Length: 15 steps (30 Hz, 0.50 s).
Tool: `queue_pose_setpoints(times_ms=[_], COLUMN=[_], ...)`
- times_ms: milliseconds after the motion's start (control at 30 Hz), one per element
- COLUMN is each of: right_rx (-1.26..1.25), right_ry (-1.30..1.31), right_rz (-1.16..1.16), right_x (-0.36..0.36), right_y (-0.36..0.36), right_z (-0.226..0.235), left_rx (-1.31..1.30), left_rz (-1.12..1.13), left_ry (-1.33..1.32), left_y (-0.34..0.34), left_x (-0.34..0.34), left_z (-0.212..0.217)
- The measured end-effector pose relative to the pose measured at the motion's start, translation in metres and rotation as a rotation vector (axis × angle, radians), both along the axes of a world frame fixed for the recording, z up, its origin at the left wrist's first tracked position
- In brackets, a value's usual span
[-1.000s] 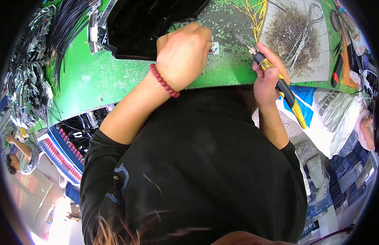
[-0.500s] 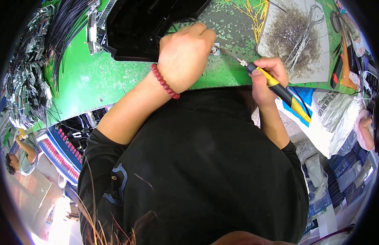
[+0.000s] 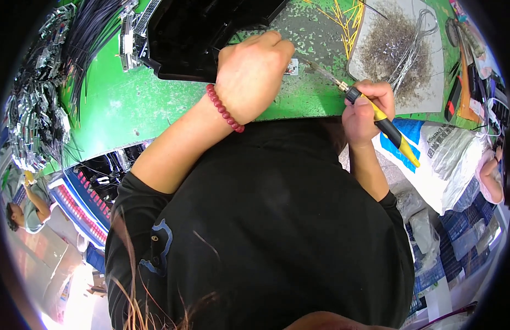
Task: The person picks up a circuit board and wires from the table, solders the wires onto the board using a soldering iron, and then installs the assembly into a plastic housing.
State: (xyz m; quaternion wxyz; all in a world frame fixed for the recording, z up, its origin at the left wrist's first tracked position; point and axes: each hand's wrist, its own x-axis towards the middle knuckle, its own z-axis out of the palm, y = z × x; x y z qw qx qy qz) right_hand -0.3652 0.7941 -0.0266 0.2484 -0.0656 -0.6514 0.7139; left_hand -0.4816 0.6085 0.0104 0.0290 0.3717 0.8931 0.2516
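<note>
My left hand (image 3: 252, 74), with a red bead bracelet (image 3: 225, 108) on the wrist, rests curled on the green worktable (image 3: 117, 104). Its fingertips press down by a small pale part (image 3: 292, 67); what they pinch is hidden. My right hand (image 3: 365, 104) grips a soldering iron (image 3: 379, 118) with a yellow and black handle. The iron's metal tip (image 3: 315, 69) points left toward the small part, close to my left fingertips. A black moulded tray (image 3: 194, 33) lies just behind my left hand.
Bundles of black wires (image 3: 84, 38) and metal parts (image 3: 29, 110) crowd the table's left. A grey mat with wire scraps (image 3: 398, 49) and yellow wires (image 3: 346, 16) sit at the right. Hand tools (image 3: 461, 82) lie far right. White sacks (image 3: 453, 159) stand below; another person (image 3: 29, 203) is at lower left.
My right hand has swung the soldering iron so its tip reaches left toward the small part. My left hand has stayed almost still on the table.
</note>
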Motion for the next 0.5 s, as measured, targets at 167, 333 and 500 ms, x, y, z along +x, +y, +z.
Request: queue_pose_setpoints(times_ms=[167, 333, 500], right_rx=[-0.007, 0.168, 0.404], right_ry=[-0.086, -0.108, -0.227], right_rz=[-0.122, 0.021, 0.07], right_x=[-0.004, -0.009, -0.023], right_y=[-0.009, -0.009, -0.017], right_z=[0.002, 0.012, 0.023], left_rx=[-0.035, -0.058, 0.051], left_rz=[0.004, 0.004, 0.011], left_ry=[0.004, 0.018, 0.066], left_y=[0.002, 0.003, 0.003], left_x=[0.001, 0.001, -0.004], left_z=[0.001, 0.002, 0.011])
